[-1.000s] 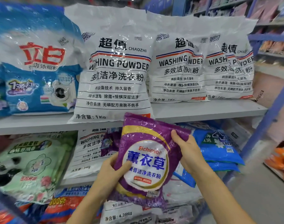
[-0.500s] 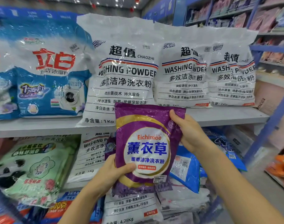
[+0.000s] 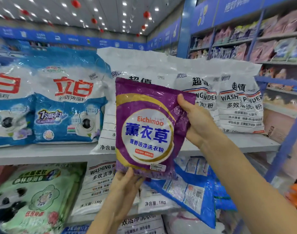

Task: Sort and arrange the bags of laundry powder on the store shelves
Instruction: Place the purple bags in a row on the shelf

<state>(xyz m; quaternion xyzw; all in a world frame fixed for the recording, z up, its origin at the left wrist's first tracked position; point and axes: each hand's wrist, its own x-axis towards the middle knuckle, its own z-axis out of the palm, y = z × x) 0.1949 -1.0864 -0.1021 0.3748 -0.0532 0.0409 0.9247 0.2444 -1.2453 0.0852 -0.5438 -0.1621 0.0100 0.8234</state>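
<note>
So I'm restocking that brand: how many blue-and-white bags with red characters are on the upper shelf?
2. One blue-and-white bag stands left of the held purple bag; a second blue-and-white bag sits beside it, cut off by the picture's left edge. More may be hidden behind.

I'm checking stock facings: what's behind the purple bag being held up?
A white bag standing on the upper shelf; only its top and left edge show around the purple bag. Most of its label and the shelf edge there are covered.
</note>
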